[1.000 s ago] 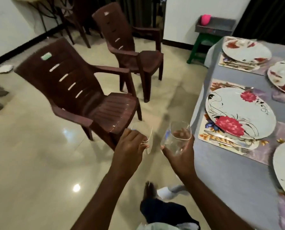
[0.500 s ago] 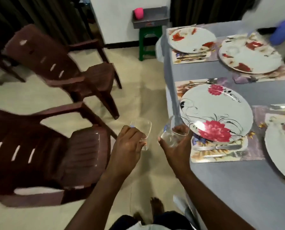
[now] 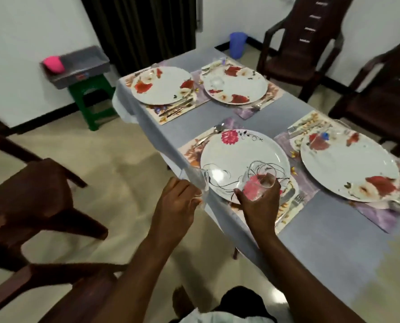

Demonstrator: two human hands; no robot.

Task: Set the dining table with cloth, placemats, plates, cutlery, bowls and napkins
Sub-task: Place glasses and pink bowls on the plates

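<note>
Since the earlier frame both hands have advanced from over the floor to the near edge of the table (image 3: 329, 248), which now carries four plates on placemats. Risk noted: either clear bowl could knock the nearest plate (image 3: 243, 157) or slip, since each is smooth and held one-handed near the cloth's overhanging edge. Left hand (image 3: 174, 206) is curled round a clear glass bowl (image 3: 200, 183) beside the table edge; right hand (image 3: 260, 201) grips a second bowl (image 3: 259, 183) above that plate.
</note>
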